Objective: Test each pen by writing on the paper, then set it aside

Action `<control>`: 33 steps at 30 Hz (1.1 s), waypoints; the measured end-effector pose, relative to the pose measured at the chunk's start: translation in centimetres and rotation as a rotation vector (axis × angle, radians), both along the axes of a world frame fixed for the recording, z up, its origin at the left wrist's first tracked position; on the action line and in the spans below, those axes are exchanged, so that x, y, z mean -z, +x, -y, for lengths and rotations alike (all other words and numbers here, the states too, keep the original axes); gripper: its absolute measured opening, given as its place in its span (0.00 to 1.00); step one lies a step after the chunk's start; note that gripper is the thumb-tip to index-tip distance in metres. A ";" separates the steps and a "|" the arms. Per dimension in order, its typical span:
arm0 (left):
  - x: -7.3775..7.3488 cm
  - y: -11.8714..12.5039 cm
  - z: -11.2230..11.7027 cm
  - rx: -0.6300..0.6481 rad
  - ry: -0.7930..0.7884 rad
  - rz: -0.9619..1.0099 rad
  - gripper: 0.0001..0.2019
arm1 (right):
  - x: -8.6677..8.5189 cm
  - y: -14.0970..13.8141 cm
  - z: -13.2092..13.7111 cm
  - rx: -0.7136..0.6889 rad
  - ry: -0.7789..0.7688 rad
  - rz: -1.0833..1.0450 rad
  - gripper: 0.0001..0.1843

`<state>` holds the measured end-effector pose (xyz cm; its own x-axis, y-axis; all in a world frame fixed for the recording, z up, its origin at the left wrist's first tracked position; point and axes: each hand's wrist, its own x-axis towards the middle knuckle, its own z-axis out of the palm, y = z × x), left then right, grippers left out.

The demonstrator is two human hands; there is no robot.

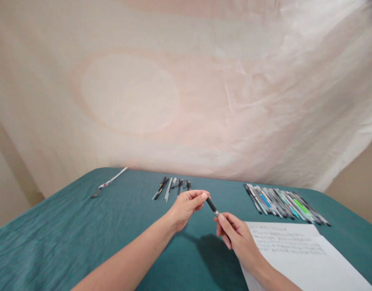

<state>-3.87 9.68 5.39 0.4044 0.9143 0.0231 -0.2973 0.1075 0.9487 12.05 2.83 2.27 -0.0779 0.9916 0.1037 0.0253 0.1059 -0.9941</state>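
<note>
A dark pen (pixel 211 205) is held up between my two hands, slanting down from left to right above the table. My left hand (pixel 189 206) pinches its upper end between thumb and fingers. Around the lower end, just below a silvery band, my right hand (pixel 234 234) is closed, and its fingers hide the rest of the pen. Whether a cap covers either end I cannot tell.
Beyond my left hand lie several loose pens and caps (pixel 168 190). A row of pens (pixel 283 204) lies at the right, behind written-on paper sheets (pixel 304 262). Far left is a long thin pen-like piece (pixel 113 178). Green cloth (pixel 83 238) covers the table.
</note>
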 end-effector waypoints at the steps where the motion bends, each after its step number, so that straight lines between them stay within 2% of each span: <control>1: 0.0 0.0 0.0 0.002 0.000 0.001 0.16 | 0.0 0.0 0.0 0.002 -0.002 -0.010 0.17; 7: 0.2 0.3 0.3 0.003 0.003 0.008 0.16 | 0.0 0.1 0.2 0.030 -0.005 -0.105 0.18; 14: 0.5 0.7 0.5 -0.014 0.023 0.010 0.14 | -0.3 0.1 -0.1 0.075 -0.158 -0.390 0.23; 19: 0.7 0.9 0.6 -0.033 0.025 0.021 0.14 | -1.2 0.2 -0.3 0.147 -0.225 -0.561 0.20; 26: 1.0 1.1 0.5 -0.055 -0.034 0.040 0.14 | -1.5 0.4 -0.1 0.198 -0.210 -0.655 0.17; 30: 0.9 1.1 0.6 -0.061 -0.071 0.068 0.14 | -1.4 0.5 -0.2 0.198 -0.246 -0.673 0.17; 33: 0.7 1.1 0.7 -0.088 -0.107 0.115 0.12 | -2.0 0.7 -0.2 0.177 -0.243 -0.680 0.17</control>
